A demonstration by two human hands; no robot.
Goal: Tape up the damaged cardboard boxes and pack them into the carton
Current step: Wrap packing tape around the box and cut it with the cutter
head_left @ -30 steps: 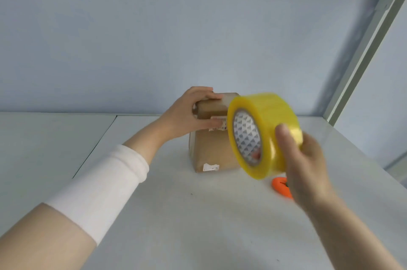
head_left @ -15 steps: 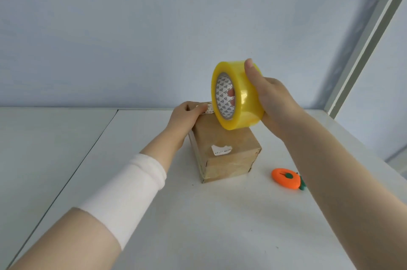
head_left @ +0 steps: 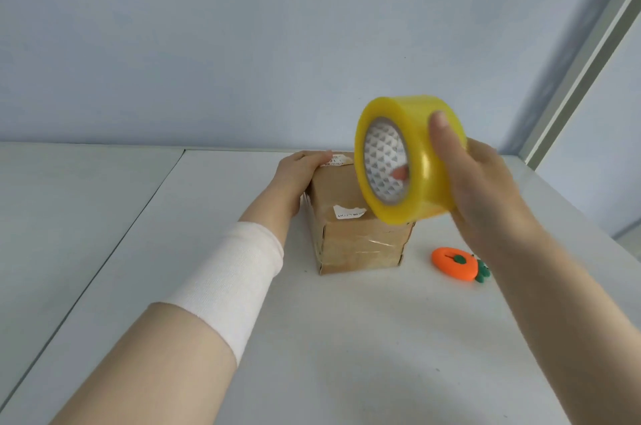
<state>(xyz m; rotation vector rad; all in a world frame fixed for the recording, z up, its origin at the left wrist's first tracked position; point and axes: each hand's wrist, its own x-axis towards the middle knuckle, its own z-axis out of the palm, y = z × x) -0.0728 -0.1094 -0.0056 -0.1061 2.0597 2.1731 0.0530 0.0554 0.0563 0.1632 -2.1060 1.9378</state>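
A small brown cardboard box (head_left: 350,237) with torn white label scraps lies on the white table (head_left: 312,338), clear tape shining on its near face. My left hand (head_left: 298,171) rests on the box's far left top edge, fingers lying over the corner. My right hand (head_left: 485,188) grips a thick roll of yellow tape (head_left: 406,161), thumb across its outer band and a fingertip showing inside the core. The roll hangs just above the box's right side and hides that part of the box. No carton is in view.
An orange carrot-shaped cutter (head_left: 458,264) lies on the table right of the box, under my right forearm. A seam (head_left: 138,216) splits the table on the left. A blue wall stands behind, and a grey shelf post (head_left: 582,60) rises at the right.
My right hand has carried the tape roll rightward and lower, from above the box's far edge to its right side. The left hand stays on the box's far left edge.
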